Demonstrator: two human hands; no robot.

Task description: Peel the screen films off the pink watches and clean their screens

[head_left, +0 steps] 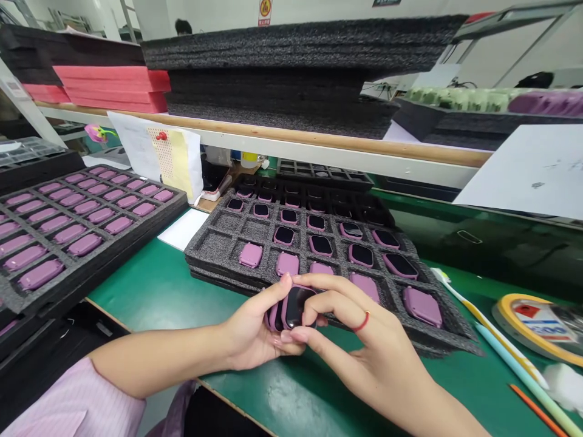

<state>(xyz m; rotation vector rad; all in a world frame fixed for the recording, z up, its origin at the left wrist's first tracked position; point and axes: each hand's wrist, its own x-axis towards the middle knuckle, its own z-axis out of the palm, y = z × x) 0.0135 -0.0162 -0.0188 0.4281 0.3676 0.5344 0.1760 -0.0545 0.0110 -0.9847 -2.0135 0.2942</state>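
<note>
- The fingers (291, 285) of the left hand (255, 331) are curled and closed around a small stack of purple smartwatch cases (291, 308). The thumb presses on top and the other fingertips hold from below.
- The fingers (328, 290) of the right hand (364, 340) are bent over the front watch case. They touch its dark screen and its far edge and pinch it lightly. There is a red ring (363, 321) on one of them.
- The cases sit between both hands, just above the green table (150, 285), right at the near edge of the grey foam tray (218, 233).
- Just past the fingers, the tray has little square pockets. Some hold purple cases face down, some hold cases with the dark screen up, and a few look empty.
- To do this well, I think the left hand should keep the stack steady while the right fingertips hold only the edges, so the screen stays clean.
- It should also be best to move one case at a time and keep it low over the tray, so a slip does not hurt it.
- Far to the left of the fingers is another foam tray (82, 206) full of purple cases.
- To the right of the fingers lie a toothbrush (483, 318), a thin teal stick (523, 379) and a roll of tape (542, 325).
</note>
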